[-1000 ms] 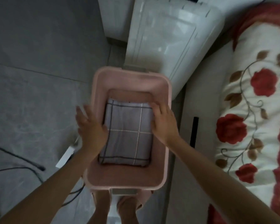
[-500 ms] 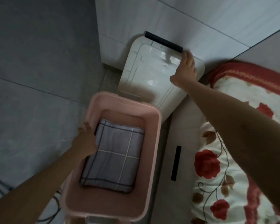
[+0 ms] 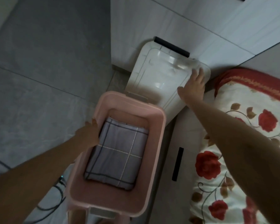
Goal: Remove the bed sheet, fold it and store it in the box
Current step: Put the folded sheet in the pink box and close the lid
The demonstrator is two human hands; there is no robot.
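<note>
sheet (image 3: 118, 154) in pink box (image 3: 131, 104) | left hand (image 3: 89, 133) grips rim | right hand (image 3: 192, 88) — on white lid (image 3: 160, 75)

Left hand (image 3: 89, 133) low and near, fingers out of sight; right arm outstretched, right hand (image 3: 193, 87) flat, fingers straight

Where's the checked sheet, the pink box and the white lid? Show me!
checked sheet (image 3: 118, 156): head view, middle of its folded top.
pink box (image 3: 107, 202): head view, near inner wall.
white lid (image 3: 157, 73): head view, middle of its flat face.
</note>
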